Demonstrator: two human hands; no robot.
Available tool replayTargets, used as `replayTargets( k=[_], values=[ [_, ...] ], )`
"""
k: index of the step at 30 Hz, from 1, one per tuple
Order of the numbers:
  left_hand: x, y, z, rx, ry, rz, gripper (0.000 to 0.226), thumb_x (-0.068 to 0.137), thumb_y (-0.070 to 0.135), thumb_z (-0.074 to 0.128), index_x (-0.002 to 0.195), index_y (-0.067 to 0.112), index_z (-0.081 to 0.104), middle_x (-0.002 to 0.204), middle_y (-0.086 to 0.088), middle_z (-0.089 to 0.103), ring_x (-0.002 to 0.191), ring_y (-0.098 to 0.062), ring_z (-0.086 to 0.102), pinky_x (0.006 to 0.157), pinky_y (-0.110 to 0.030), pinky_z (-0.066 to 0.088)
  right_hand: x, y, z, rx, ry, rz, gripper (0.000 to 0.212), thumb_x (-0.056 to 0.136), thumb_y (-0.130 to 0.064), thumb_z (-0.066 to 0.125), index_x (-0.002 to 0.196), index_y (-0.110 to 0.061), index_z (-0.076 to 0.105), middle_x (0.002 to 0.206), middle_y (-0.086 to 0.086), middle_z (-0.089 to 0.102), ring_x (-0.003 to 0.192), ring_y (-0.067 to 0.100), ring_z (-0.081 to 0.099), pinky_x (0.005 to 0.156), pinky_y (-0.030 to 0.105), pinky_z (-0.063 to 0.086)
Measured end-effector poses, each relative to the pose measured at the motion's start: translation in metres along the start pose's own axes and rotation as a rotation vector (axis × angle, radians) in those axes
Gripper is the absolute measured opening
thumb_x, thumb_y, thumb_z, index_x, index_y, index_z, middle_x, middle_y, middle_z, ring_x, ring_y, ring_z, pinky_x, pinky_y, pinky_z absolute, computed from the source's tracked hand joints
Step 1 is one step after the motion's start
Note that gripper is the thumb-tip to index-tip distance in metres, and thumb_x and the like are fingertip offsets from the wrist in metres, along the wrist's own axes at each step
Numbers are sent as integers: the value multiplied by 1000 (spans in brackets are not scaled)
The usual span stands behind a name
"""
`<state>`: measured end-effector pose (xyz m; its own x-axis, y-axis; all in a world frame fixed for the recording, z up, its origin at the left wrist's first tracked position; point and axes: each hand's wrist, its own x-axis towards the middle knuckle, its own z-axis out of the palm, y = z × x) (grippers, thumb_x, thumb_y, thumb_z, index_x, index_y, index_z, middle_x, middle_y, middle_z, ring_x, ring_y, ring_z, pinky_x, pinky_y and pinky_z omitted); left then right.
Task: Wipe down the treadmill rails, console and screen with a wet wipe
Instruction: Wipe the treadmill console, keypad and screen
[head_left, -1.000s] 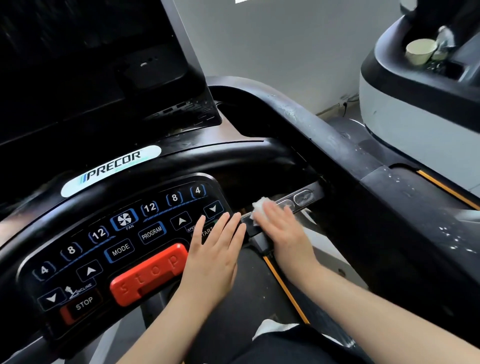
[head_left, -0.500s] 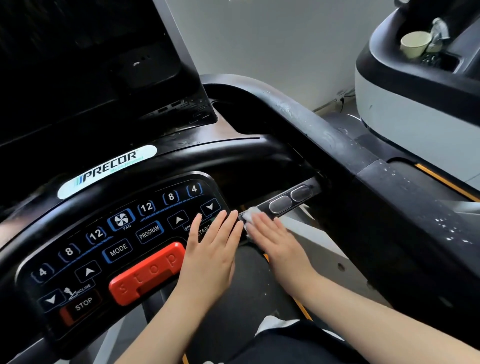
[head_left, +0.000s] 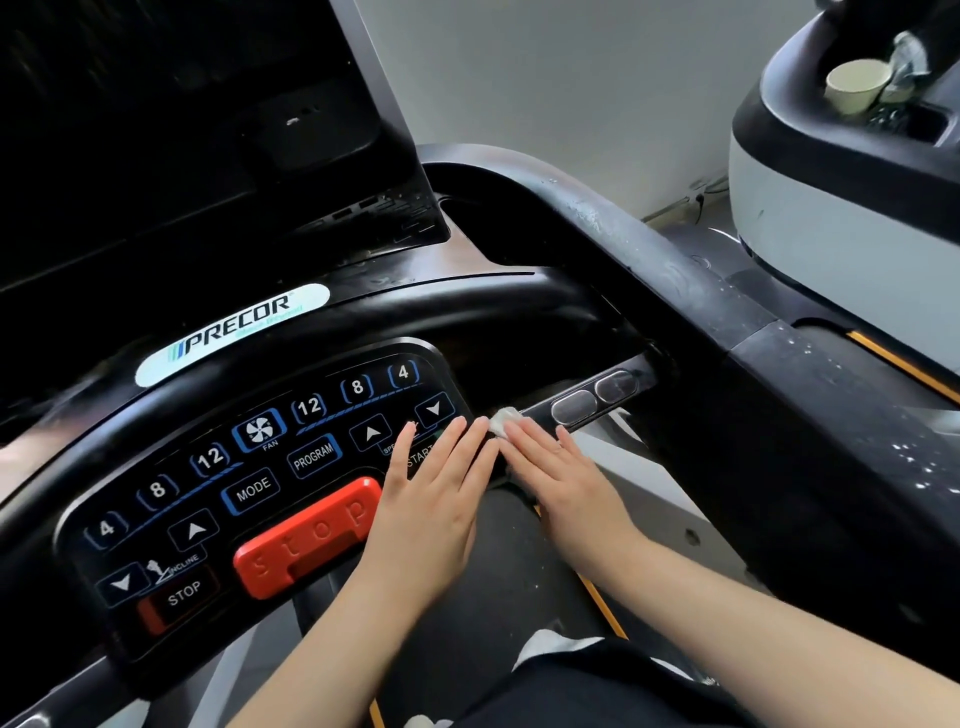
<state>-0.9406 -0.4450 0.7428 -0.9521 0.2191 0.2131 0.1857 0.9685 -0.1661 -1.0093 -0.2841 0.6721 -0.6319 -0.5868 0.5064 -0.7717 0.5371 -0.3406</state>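
A black treadmill console (head_left: 218, 483) with numbered keys and a red stop bar (head_left: 306, 535) fills the lower left. Its dark screen (head_left: 171, 130) rises above. My left hand (head_left: 431, 504) lies flat on the console's right edge, fingers together, holding nothing. My right hand (head_left: 566, 478) presses a white wet wipe (head_left: 503, 420) flat onto the short grip bar (head_left: 597, 400) just right of the console; only the wipe's tip shows past my fingertips. The right side rail (head_left: 649, 249) runs diagonally behind, its surface speckled with droplets.
A second machine (head_left: 841, 208) stands at the right, with a paper cup (head_left: 857, 85) in its tray. A white wall lies behind. The treadmill belt with its orange edge stripe (head_left: 602, 603) is below my hands.
My right hand has slid the wipe leftward along the grip bar toward the console, uncovering both oval sensor pads. My left hand stays in place.
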Motion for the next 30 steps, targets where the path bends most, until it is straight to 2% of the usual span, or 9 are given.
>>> replayTargets(
  k=[4,7,11,15,19,21,24,27,30],
  values=[
    [-3,-3,-1,7,14,12,80,54,19,82,128,10,52,140,-10,49,130,-23,36,111,-49,8,3,14,-15,-134,-105,-143,56,79,-4,34,133,-11,47,138,7,52,131,23,44,109,47,30],
    [-5,-3,-2,8,16,-11,82,54,21,82,128,12,47,139,-11,49,130,-25,35,110,-49,8,29,6,-17,-137,-176,-85,59,75,-8,34,130,-9,56,135,7,56,127,26,50,107,47,31],
    [-4,-4,-1,4,15,-17,80,54,21,83,126,12,49,138,-12,50,128,-25,36,111,-49,7,50,2,-21,-27,-293,7,55,71,-9,46,126,-8,57,126,7,59,127,30,48,112,42,19],
    [-4,-4,0,-14,16,-13,78,54,20,82,125,13,51,137,-11,50,127,-25,37,110,-50,8,45,14,-29,-164,-308,-71,56,70,-24,36,121,-15,56,115,-1,58,119,21,51,113,43,26],
    [-5,-6,0,-20,6,5,81,53,21,83,125,15,47,137,-10,50,127,-25,38,110,-51,9,42,50,-44,-267,-273,35,49,65,-25,57,114,-18,58,110,0,60,113,22,52,113,37,15],
    [-4,-7,0,-17,8,13,81,54,21,83,125,15,46,136,-10,50,126,-25,38,110,-51,9,38,65,-48,-325,-271,123,56,59,-23,68,113,-15,56,111,3,59,113,27,54,113,41,20],
    [-4,-8,-1,-21,12,17,81,53,21,83,125,15,46,136,-10,50,126,-25,38,110,-51,8,41,55,-41,-291,-276,211,59,55,-26,68,109,-6,56,108,10,57,107,35,55,108,47,31],
    [-3,-8,-1,-24,16,19,80,53,22,83,124,14,47,135,-11,51,126,-25,38,111,-50,8,40,35,-29,-217,-258,132,56,58,-29,62,109,-8,55,109,7,56,109,31,51,109,44,30],
    [-1,-10,-1,-22,24,25,76,52,21,83,122,12,55,134,-11,53,126,-25,38,111,-50,8,39,55,-35,-308,-237,74,63,51,-17,68,112,-11,58,111,4,59,115,28,52,111,42,26]
  ],
)
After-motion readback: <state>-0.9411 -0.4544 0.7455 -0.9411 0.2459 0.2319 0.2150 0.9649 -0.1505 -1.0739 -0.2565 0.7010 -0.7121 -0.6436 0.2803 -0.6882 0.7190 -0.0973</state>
